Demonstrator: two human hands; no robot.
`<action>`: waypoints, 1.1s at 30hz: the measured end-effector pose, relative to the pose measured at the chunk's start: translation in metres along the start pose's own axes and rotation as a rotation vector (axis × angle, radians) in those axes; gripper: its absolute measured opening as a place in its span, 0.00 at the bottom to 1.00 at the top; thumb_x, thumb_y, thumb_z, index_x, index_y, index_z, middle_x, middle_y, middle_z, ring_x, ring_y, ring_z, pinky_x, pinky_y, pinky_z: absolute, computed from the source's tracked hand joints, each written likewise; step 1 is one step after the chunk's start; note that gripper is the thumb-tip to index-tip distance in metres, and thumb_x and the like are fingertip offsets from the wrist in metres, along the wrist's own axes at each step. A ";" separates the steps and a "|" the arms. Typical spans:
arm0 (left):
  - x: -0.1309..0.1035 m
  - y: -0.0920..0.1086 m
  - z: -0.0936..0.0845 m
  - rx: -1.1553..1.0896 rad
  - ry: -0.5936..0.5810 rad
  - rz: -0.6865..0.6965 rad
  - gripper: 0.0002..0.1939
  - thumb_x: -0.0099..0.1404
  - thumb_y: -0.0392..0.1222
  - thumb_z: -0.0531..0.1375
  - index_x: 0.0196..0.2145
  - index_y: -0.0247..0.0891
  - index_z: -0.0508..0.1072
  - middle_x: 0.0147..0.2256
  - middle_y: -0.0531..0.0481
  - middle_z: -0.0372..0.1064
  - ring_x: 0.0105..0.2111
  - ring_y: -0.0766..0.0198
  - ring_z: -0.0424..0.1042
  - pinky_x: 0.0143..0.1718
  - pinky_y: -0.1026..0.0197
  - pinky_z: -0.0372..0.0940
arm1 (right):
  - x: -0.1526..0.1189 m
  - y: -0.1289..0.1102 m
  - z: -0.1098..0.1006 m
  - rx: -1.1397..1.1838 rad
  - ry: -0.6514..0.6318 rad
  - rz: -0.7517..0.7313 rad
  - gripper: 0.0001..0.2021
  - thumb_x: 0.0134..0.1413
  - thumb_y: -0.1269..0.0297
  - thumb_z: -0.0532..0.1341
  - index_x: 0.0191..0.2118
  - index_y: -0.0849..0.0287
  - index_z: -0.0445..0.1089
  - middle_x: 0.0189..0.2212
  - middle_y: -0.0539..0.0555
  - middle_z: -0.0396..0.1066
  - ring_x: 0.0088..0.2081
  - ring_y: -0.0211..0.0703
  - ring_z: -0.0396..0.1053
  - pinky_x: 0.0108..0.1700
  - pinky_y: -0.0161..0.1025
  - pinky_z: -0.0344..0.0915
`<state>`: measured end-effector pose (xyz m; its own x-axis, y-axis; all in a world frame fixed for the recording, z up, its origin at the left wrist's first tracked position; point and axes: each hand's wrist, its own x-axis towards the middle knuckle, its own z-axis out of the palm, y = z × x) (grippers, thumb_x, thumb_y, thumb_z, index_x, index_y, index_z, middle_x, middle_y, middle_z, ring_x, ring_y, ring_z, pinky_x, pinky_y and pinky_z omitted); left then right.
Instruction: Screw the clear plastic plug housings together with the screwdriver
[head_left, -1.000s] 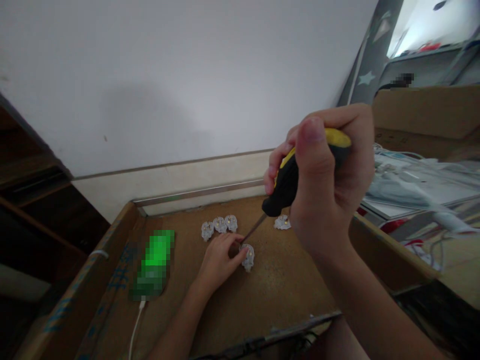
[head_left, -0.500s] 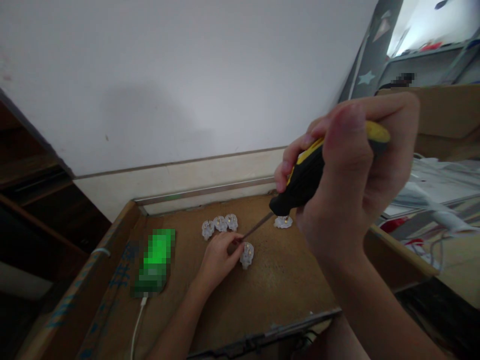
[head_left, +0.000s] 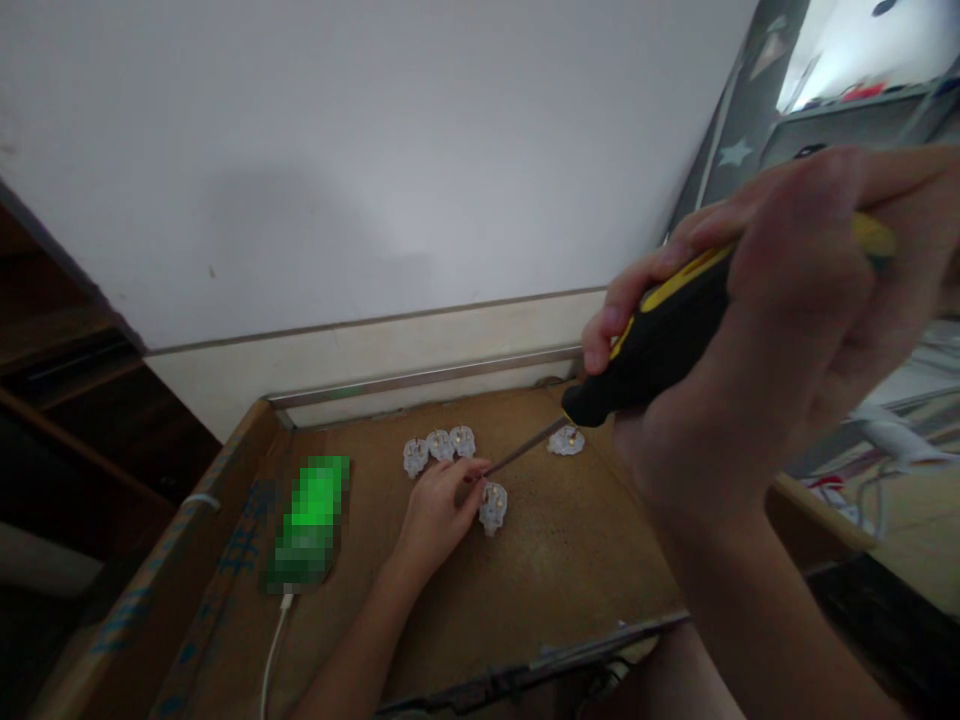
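My right hand (head_left: 772, 330) is wrapped round the black and yellow handle of a screwdriver (head_left: 667, 335), whose shaft slants down to the left. The shaft's tip ends at the fingertips of my left hand (head_left: 444, 500), which are pinched together; what they hold is too small to make out. Just right of those fingertips lies a clear plastic plug piece (head_left: 493, 508) with brass-coloured parts. Behind my left hand, three similar clear pieces (head_left: 440, 445) stand in a row. Another clear piece (head_left: 566, 440) lies beyond the screwdriver shaft.
A phone with a green screen (head_left: 315, 510) and a white cable (head_left: 276, 645) lies on the left of the cardboard-covered surface (head_left: 570, 560). Raised edges border it, and a white wall (head_left: 375, 180) rises behind. Cables and clutter are at the right.
My right hand and the screwdriver handle have moved right and nearer to the camera, with the shaft at a flatter slant. My left hand has hardly moved.
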<state>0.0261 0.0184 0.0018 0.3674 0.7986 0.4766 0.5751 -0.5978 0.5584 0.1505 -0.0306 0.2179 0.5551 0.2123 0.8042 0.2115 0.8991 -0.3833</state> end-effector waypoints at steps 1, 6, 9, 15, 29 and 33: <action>0.000 0.000 0.000 -0.009 0.004 -0.001 0.10 0.64 0.38 0.55 0.43 0.41 0.70 0.36 0.50 0.73 0.37 0.61 0.70 0.42 0.57 0.65 | 0.001 0.001 0.000 0.000 -0.021 -0.017 0.17 0.61 0.48 0.45 0.27 0.52 0.56 0.15 0.46 0.47 0.15 0.37 0.55 0.15 0.38 0.48; 0.000 0.004 0.000 -0.016 -0.012 0.023 0.11 0.64 0.37 0.55 0.44 0.41 0.70 0.36 0.49 0.73 0.36 0.61 0.71 0.40 0.57 0.65 | 0.002 0.004 -0.002 0.024 -0.008 -0.030 0.17 0.60 0.48 0.47 0.26 0.52 0.57 0.15 0.46 0.49 0.15 0.37 0.53 0.13 0.39 0.48; -0.001 0.007 -0.001 -0.016 -0.036 0.024 0.11 0.64 0.37 0.55 0.44 0.41 0.69 0.36 0.50 0.72 0.36 0.61 0.71 0.40 0.58 0.65 | 0.002 0.005 -0.002 0.037 0.004 -0.003 0.19 0.60 0.47 0.46 0.25 0.54 0.57 0.16 0.47 0.52 0.15 0.37 0.54 0.12 0.40 0.48; -0.001 0.008 0.001 -0.069 -0.035 0.000 0.12 0.63 0.37 0.56 0.45 0.42 0.69 0.37 0.50 0.72 0.37 0.62 0.71 0.40 0.59 0.65 | 0.005 0.009 -0.002 0.073 -0.044 -0.036 0.18 0.59 0.46 0.47 0.25 0.52 0.55 0.16 0.45 0.50 0.14 0.35 0.52 0.10 0.37 0.47; 0.000 0.010 0.000 0.027 -0.037 0.016 0.16 0.60 0.37 0.58 0.47 0.41 0.68 0.34 0.50 0.73 0.36 0.59 0.70 0.39 0.57 0.64 | 0.015 0.024 -0.004 0.172 -0.096 0.035 0.08 0.57 0.69 0.52 0.26 0.55 0.56 0.19 0.43 0.49 0.14 0.29 0.56 0.10 0.28 0.48; -0.001 0.011 0.000 0.019 -0.031 0.024 0.18 0.60 0.36 0.58 0.49 0.41 0.66 0.33 0.51 0.73 0.37 0.59 0.70 0.39 0.58 0.64 | 0.014 0.020 -0.003 0.177 -0.097 0.017 0.07 0.56 0.69 0.52 0.26 0.56 0.57 0.18 0.42 0.49 0.14 0.30 0.57 0.09 0.29 0.48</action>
<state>0.0323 0.0108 0.0076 0.4040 0.7859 0.4681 0.5791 -0.6159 0.5341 0.1655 -0.0108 0.2202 0.4753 0.2562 0.8417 0.0536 0.9465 -0.3184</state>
